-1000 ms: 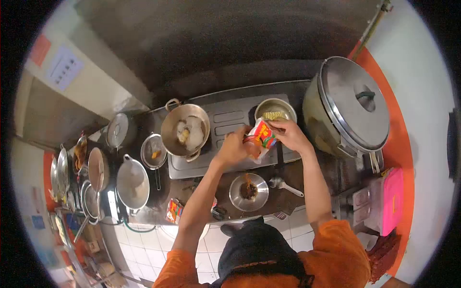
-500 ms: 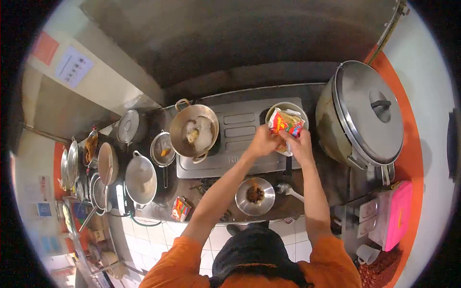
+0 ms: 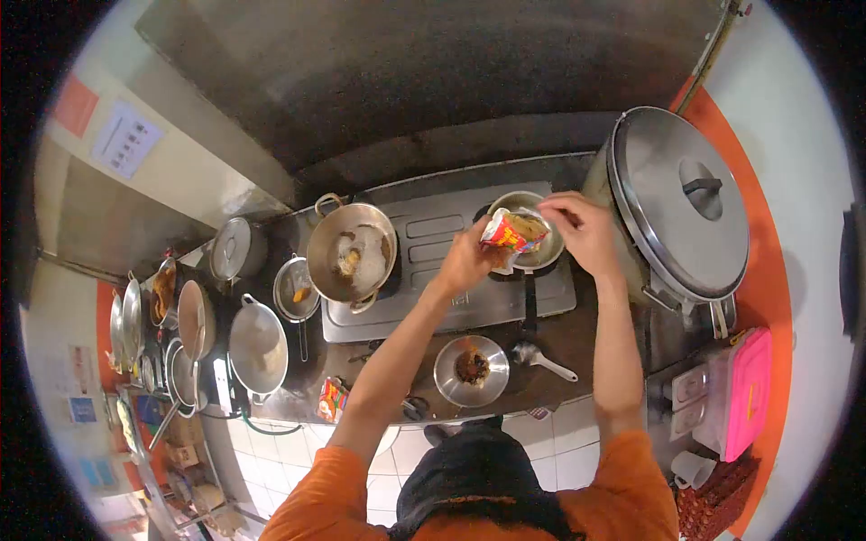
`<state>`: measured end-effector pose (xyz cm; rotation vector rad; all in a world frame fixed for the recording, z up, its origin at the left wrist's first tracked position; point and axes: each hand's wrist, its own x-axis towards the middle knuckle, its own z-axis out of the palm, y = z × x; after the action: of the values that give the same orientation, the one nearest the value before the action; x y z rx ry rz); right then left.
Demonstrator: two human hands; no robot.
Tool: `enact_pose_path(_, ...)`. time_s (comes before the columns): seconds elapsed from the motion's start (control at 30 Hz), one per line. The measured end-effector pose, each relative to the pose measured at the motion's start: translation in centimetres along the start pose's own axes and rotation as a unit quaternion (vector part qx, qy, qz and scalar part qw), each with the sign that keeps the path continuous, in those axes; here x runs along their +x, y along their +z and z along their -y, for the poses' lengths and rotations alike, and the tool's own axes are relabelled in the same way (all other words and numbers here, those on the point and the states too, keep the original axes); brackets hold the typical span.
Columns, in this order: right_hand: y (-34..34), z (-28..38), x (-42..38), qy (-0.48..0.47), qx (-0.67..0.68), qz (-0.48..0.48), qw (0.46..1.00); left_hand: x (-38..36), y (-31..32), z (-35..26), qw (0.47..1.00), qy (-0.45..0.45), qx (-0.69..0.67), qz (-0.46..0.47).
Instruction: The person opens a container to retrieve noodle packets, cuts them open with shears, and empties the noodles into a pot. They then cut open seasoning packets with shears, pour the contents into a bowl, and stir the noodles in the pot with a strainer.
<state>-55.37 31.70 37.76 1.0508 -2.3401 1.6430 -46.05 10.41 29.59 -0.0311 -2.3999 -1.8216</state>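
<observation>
My left hand [image 3: 469, 261] is closed around a torn-open red and white instant noodle packet [image 3: 512, 233], tilted over a saucepan [image 3: 532, 257] on the right burner. Yellowish noodles show at the packet's open end. Just right of the packet, above the pan's rim, my right hand [image 3: 585, 233] has its fingers bent and pinched together; whatever they hold, if anything, is too small to make out. A steel bowl [image 3: 446, 383] with dark seasoning stands on the counter between my forearms, and a white-handled spoon [image 3: 546, 362] lies beside it.
On the left burner, a two-handled pan [image 3: 327, 287] holds foaming oil with food. A strainer [image 3: 298, 316], a wok [image 3: 244, 338] and more cookware stand left. A large lidded pot [image 3: 663, 171] stands right. Another red packet [image 3: 331, 399] lies near the counter's front edge.
My right hand has let go of the packet and moved up and right. My left hand alone now holds it, slightly further left. The view has shifted a little.
</observation>
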Motion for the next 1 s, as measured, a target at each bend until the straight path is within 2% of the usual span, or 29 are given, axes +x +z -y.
enact_pose_path(0.07, 0.1, 1.4, 1.7, -0.048, -0.095, 0.107, 0.989, 0.2, -0.4, -2.6, 0.997, 0.041, 0.066, -0.012)
enact_pose_path(0.1, 0.2, 1.6, 2.3, -0.042, -0.091, 0.121, 0.988, 0.3, -0.5, -3.5, 0.993, 0.061, 0.099, -0.02)
enact_pose_path(0.17, 0.3, 2.0, 3.4, -0.033, -0.083, 0.147, 0.985, 1.1, -0.6, -2.2, 0.995, 0.052, 0.082, -0.031)
enact_pose_path(0.33, 0.3, 2.7, 4.5, -0.049, -0.049, 0.137, 0.988, 2.8, -2.4, -3.1, 0.993, 0.052, 0.108, -0.024)
enact_pose_path(0.43, 0.7, 2.4, 4.1, -0.053, -0.046, 0.142, 0.987, 2.9, -3.0, -4.3, 0.987, 0.085, 0.134, -0.001)
enact_pose_path(0.47, 0.8, 2.4, 4.0, -0.054, -0.046, 0.146, 0.987, 3.2, -3.1, -3.8, 0.989, 0.069, 0.129, 0.014)
enact_pose_path(0.57, 0.7, 1.3, 3.9, -0.111, -0.098, 0.133, 0.98, 3.6, -2.4, -2.2, 0.992, 0.032, 0.125, 0.014)
enact_pose_path(0.63, 0.5, -0.4, 4.1, -0.107, -0.146, 0.155, 0.971, 3.9, -2.0, -2.4, 0.984, 0.033, 0.173, 0.025)
enact_pose_path(0.67, 0.5, -1.2, 4.2, -0.103, -0.17, 0.166, 0.966, 4.0, -1.8, -2.5, 0.979, 0.033, 0.197, 0.032)
enact_pose_path(0.77, 0.5, -2.6, 4.2, -0.05, -0.152, 0.18, 0.971, 4.6, -1.2, -2.2, 0.991, 0.037, 0.123, 0.022)
enact_pose_path(0.87, 0.3, -5.8, 3.8, 0.036, -0.117, 0.153, 0.981, 6.2, -1.5, 0.7, 0.992, -0.018, 0.122, 0.036)
enact_pose_path(0.97, 0.7, -9.9, 2.8, 0.092, -0.048, 0.108, 0.989, 6.6, -3.2, 0.3, 0.979, 0.032, 0.195, 0.045)
enact_pose_path(1.0, 1.4, -11.8, 2.4, 0.096, -0.039, 0.108, 0.989, 6.8, -3.3, 0.6, 0.976, 0.016, 0.214, 0.03)
